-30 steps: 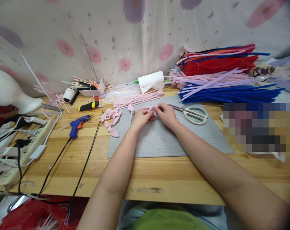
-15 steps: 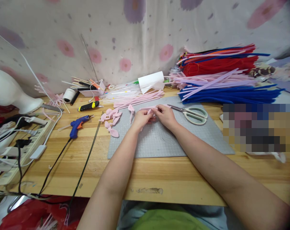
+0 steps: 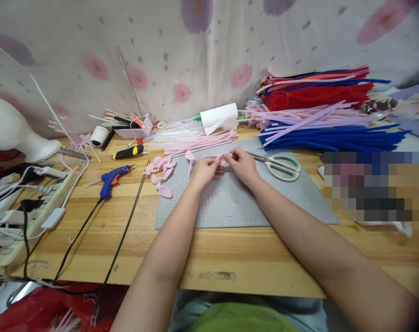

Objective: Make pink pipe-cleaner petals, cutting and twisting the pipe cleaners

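Observation:
My left hand [image 3: 206, 172] and my right hand [image 3: 242, 165] meet over the grey cutting mat [image 3: 230, 207]. Between their fingertips they pinch a pale pink pipe cleaner [image 3: 222, 159], its shape partly covered by the fingers. Left of my left hand, one bent pink piece [image 3: 190, 161] lies on the mat. Several shaped pink pipe-cleaner pieces [image 3: 163, 167] sit in a small heap at the mat's left edge. Scissors with pale green handles [image 3: 283, 167] rest just right of my right hand, their blades partly hidden behind it.
A blue glue gun [image 3: 109, 182] and a yellow-black cutter [image 3: 127, 152] lie to the left, near a power strip [image 3: 32, 221] with cables. Pink pipe cleaners [image 3: 199, 142] lie behind the mat. Blue [image 3: 334, 138] and red bundles [image 3: 316, 96] are stacked at back right.
My right hand has shifted slightly up and right, and the fingertips are a little farther apart, so more of the pink pipe cleaner shows. The scissor blades are more covered.

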The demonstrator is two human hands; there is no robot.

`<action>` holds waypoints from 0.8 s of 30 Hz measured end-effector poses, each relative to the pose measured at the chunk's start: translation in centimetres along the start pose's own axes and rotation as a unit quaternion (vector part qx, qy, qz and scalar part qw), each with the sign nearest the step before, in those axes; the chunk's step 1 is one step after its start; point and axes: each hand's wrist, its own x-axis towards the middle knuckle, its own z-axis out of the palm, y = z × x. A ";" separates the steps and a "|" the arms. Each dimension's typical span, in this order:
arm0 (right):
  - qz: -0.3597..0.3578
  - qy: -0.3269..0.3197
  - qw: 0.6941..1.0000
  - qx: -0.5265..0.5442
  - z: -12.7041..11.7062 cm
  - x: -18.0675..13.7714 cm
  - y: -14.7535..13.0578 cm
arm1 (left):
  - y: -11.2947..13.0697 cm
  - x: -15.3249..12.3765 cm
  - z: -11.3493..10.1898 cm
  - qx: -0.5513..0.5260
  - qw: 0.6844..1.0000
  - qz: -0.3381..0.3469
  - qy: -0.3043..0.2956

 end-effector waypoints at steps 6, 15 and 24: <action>-0.002 -0.071 0.994 0.086 0.3 0.2 0.2 | -0.1 0.1 0.2 -0.002 0.999 0.011 -0.030; 0.067 -0.007 0.988 0.142 0.3 0.5 0.9 | -0.1 0.0 -0.1 -0.008 0.993 0.112 0.034; 0.128 -0.096 0.963 0.215 0.3 0.1 -0.3 | -0.4 -0.4 0.0 0.229 0.936 0.242 0.111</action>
